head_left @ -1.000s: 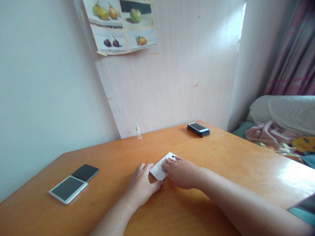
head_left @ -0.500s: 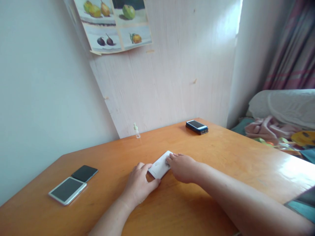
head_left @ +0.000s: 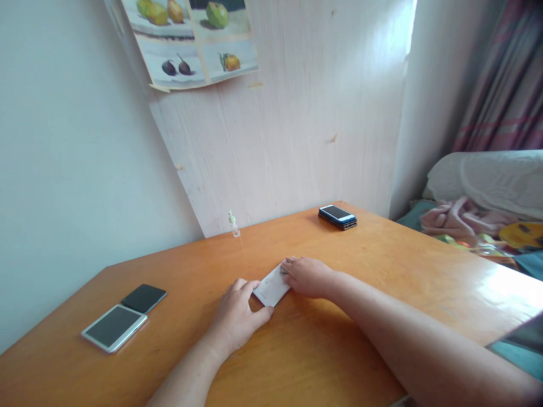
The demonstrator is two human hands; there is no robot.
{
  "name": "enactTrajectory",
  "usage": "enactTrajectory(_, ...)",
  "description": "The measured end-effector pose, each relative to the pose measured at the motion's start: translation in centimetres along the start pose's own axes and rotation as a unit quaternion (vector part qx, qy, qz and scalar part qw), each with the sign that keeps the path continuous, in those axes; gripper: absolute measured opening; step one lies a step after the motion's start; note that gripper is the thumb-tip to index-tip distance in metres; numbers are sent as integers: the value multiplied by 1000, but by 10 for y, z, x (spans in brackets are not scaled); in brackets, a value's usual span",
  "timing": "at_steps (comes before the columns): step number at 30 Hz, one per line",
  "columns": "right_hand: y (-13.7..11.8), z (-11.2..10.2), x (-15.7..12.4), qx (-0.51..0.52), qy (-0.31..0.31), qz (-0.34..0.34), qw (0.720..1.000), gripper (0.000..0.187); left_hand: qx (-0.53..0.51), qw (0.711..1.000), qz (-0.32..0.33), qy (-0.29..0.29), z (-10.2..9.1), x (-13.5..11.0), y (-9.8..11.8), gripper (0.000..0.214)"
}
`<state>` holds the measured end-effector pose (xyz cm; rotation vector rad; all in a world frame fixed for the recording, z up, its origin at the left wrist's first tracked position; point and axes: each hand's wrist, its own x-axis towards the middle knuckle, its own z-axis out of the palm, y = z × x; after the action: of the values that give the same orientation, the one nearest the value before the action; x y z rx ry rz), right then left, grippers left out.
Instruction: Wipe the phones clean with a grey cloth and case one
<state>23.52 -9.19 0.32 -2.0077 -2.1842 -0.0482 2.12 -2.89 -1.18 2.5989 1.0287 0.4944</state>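
Note:
A flat white slab (head_left: 269, 289), shaped like a phone lying on its face, rests on the wooden table in front of me. My left hand (head_left: 241, 314) steadies its near end, thumb on the close corner and fingers at the left edge. Over the far end lies my right hand (head_left: 307, 277), palm down, its fingers together and pressed on the white surface. A small greyish bit shows under those fingertips, too small to name.
On the left of the table (head_left: 190, 362) lie a white-framed tablet (head_left: 114, 326) and a dark phone-like device (head_left: 144, 298). A small clear pump bottle (head_left: 234, 225) stands at the back edge. Stacked phones (head_left: 338, 216) sit at the back right.
My right hand has slid slightly up and left along the white slab, toward its far end. My left hand keeps its grip. The whole view has shifted a little.

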Motion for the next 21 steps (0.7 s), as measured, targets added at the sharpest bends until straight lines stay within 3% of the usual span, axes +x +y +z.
enactTrajectory(4,24,1,15,19,-14,60,998,37,-2,1000,-5,0,1,0,-2,52)
enactTrajectory(10,14,-16,5,3,-50,135,990,29,5,1000,-6,-3,0,1,-2,53)
enactTrajectory(15,11,-36,-6,-9,-64,145,987,19,0,1000,-13,-11,-1,0,-1,52)
enactTrajectory(21,24,-46,-8,13,-13,149,989,26,-4,1000,-2,-1,1,-1,-3,54)
